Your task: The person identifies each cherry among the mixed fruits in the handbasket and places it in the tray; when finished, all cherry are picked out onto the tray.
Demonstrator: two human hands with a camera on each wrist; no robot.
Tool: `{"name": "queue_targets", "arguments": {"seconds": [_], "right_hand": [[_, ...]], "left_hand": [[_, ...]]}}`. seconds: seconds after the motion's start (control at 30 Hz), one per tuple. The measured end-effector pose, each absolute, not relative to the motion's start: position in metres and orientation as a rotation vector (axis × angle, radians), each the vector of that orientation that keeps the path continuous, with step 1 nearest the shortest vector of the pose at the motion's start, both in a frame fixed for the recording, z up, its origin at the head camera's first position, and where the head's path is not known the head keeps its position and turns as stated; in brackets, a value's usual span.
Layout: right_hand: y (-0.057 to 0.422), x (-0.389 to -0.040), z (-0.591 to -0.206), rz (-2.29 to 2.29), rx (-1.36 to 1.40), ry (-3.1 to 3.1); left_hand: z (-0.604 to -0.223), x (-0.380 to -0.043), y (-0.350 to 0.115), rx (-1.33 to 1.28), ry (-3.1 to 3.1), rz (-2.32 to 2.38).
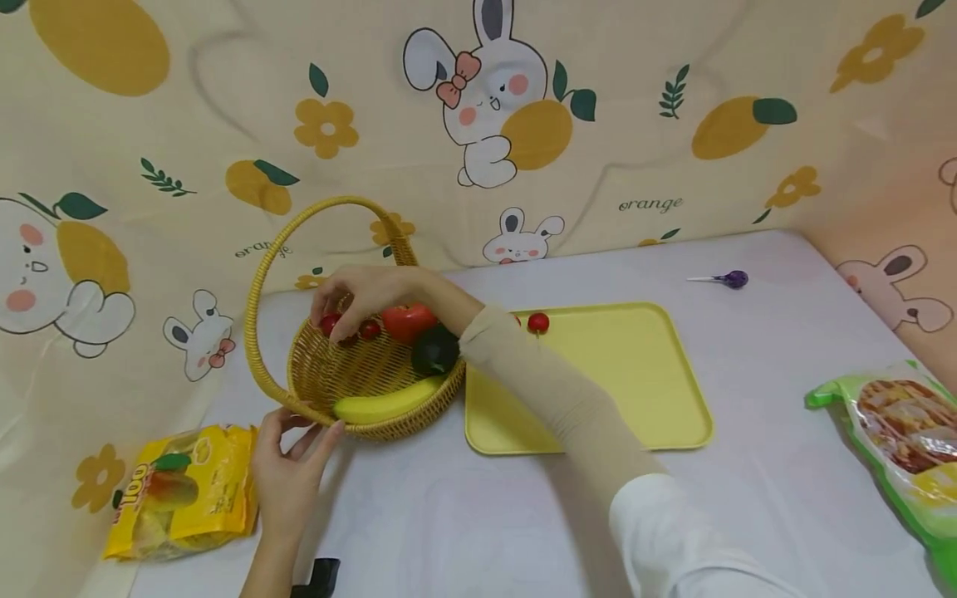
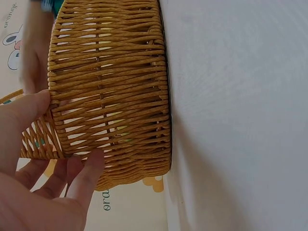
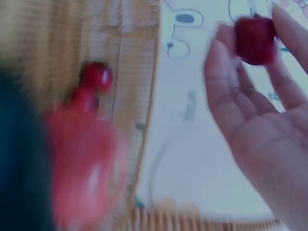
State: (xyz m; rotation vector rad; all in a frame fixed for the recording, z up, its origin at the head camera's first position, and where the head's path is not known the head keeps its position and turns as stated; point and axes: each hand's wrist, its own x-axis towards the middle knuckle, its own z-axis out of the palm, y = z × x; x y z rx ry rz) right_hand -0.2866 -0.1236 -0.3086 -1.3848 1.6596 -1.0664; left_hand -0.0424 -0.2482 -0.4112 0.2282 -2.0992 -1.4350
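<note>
A yellow wicker basket (image 1: 314,370) with a tall handle stands on the table. My left hand (image 1: 292,469) grips its near-left rim at the handle's foot; in the left wrist view the thumb (image 2: 36,106) lies on the rim and fingers touch the woven side. Over the basket's far-left part, my right hand (image 1: 374,291) pinches a dark red cherry (image 3: 255,41) between its fingertips. Inside the basket lie a banana (image 1: 389,404), a dark green avocado-like fruit (image 1: 435,349), a larger red fruit (image 1: 406,322) and small cherries (image 3: 96,76).
A yellow tray (image 1: 635,374) lies right of the basket, with red cherries (image 1: 538,323) at its far edge, partly behind my right arm. A purple lollipop (image 1: 734,279) lies behind it. A yellow mango-print bag (image 1: 187,494) sits left, a green food packet (image 1: 897,432) far right.
</note>
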Motion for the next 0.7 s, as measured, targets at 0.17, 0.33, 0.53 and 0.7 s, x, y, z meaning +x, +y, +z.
{"name": "queue_targets", "arguments": {"seconds": [0.17,0.33,0.53,0.7], "right_hand": [[-0.051,-0.298,-0.302,-1.234,-1.451,1.771],[0.037,-0.304,-0.315,-1.375,-1.257,1.928],[0.124,-0.306,-0.348,-1.402,-1.014,2.088],[0.165,-0.3,-0.38,-1.274,-0.952,2.262]], "left_hand": [[-0.411,-0.042,-0.248,0.203,-2.08,-1.435],[-0.41,-0.042,-0.246,0.201,-2.078,-1.435],[-0.409,-0.041,-0.246,0.228,-2.077,-1.439],[-0.409,-0.041,-0.247,0.212,-2.083,-1.431]]}}
